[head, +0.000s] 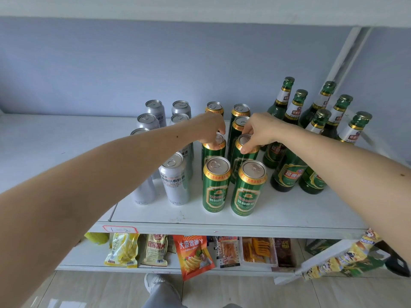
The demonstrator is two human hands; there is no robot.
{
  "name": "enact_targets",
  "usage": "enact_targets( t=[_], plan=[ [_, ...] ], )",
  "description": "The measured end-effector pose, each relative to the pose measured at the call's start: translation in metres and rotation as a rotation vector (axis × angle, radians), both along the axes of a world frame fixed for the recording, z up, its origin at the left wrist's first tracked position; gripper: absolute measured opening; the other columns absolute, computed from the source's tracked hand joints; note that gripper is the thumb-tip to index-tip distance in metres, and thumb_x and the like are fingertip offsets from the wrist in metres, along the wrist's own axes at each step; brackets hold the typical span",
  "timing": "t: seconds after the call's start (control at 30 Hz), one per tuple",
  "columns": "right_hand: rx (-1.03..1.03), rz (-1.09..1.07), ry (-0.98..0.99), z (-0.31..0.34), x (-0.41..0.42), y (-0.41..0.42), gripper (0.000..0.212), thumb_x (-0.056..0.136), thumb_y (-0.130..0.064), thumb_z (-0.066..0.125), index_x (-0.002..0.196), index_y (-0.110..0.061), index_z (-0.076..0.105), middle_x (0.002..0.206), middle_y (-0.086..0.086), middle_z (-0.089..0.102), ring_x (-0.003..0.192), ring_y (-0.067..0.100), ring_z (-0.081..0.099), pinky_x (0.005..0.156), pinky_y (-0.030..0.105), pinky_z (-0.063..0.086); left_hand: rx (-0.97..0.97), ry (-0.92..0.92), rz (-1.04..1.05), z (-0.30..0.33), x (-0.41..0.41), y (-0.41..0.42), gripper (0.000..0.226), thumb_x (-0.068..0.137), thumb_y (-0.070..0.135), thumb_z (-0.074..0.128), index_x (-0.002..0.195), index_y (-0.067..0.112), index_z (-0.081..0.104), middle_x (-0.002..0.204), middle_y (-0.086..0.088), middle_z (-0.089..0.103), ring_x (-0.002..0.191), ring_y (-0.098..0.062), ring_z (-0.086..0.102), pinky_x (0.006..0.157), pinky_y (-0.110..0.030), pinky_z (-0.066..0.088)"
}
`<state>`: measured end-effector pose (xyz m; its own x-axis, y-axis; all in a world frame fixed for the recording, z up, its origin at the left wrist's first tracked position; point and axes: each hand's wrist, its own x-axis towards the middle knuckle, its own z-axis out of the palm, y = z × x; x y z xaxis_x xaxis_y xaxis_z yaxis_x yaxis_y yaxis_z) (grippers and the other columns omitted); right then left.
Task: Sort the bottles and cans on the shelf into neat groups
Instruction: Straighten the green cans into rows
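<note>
On the white shelf (278,210) stand three groups. Silver cans (175,181) fill the left in two columns. Green cans with gold rims (215,185) stand in two columns in the middle. Green glass bottles (289,172) cluster at the right. My left hand (211,127) grips the top rim of a green can (212,153) in the left column's second row. My right hand (259,130) pinches the rim of the green can (241,158) beside it in the right column. Both cans stand upright on the shelf.
A blue wall runs behind the shelf, and a white upright post (347,54) rises at the back right. The shelf's left part (55,141) holds nothing. Snack bags (191,254) hang and lie on the lower shelf. My shoe (153,283) is on the floor below.
</note>
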<state>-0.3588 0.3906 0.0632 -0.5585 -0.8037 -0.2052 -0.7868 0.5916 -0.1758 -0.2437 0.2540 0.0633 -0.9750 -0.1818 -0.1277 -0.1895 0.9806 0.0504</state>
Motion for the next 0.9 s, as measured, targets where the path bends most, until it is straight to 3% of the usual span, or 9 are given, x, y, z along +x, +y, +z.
enact_targets(
  t=[0.17,0.33,0.5,0.7,0.8,0.9],
  plan=[
    [0.003,-0.01,0.029,-0.004,-0.003,-0.007,0.07,0.063,-0.044,0.086,0.118,-0.008,0.066,0.11,0.009,0.069,0.097,0.024,0.064,0.085,0.041,0.056,0.002,0.043,0.021,-0.004,-0.003,0.0,0.06,0.081,0.024,0.075,0.136,0.017,0.053,0.136,-0.001,0.053,0.121,-0.024,0.051,0.086,-0.026,0.042],
    [0.029,-0.011,0.034,-0.007,-0.006,-0.008,0.072,0.064,-0.047,0.084,0.121,-0.007,0.063,0.114,0.009,0.068,0.099,0.025,0.064,0.086,0.042,0.056,-0.029,0.002,0.0,-0.004,-0.005,0.001,0.062,0.08,0.03,0.076,0.136,0.018,0.053,0.138,0.0,0.052,0.124,-0.024,0.05,0.099,-0.038,0.047],
    [0.048,0.008,0.044,-0.008,-0.005,-0.004,0.078,0.068,-0.049,0.081,0.129,-0.009,0.055,0.123,0.009,0.063,0.107,0.026,0.061,0.09,0.043,0.054,0.003,0.002,-0.016,-0.002,-0.001,-0.002,0.063,0.08,0.031,0.075,0.137,0.018,0.052,0.14,0.0,0.051,0.128,-0.023,0.046,0.102,-0.036,0.042],
    [-0.008,-0.034,0.123,0.003,0.001,0.008,0.075,0.064,-0.058,0.079,0.122,-0.017,0.057,0.114,0.002,0.062,0.101,0.023,0.059,0.084,0.042,0.054,0.007,0.127,0.032,0.004,0.012,0.001,0.053,0.086,0.04,0.066,0.135,0.026,0.052,0.138,0.004,0.052,0.127,-0.021,0.047,0.097,-0.042,0.047],
    [0.004,-0.015,0.083,0.015,0.009,0.015,0.063,0.065,-0.059,0.079,0.11,-0.017,0.063,0.105,0.001,0.064,0.093,0.02,0.06,0.075,0.033,0.052,0.052,0.124,-0.024,0.011,0.022,0.008,0.046,0.088,0.043,0.062,0.129,0.022,0.058,0.129,0.003,0.059,0.12,-0.017,0.052,0.089,-0.031,0.045],
    [0.106,0.03,-0.043,0.018,0.023,0.023,0.062,0.062,-0.062,0.079,0.105,-0.019,0.066,0.103,-0.002,0.065,0.089,0.014,0.062,0.069,0.028,0.053,0.132,-0.048,-0.074,0.018,0.035,0.017,0.052,0.086,0.05,0.062,0.126,0.016,0.061,0.124,0.003,0.063,0.114,-0.015,0.057,0.083,-0.021,0.036]
  ],
)
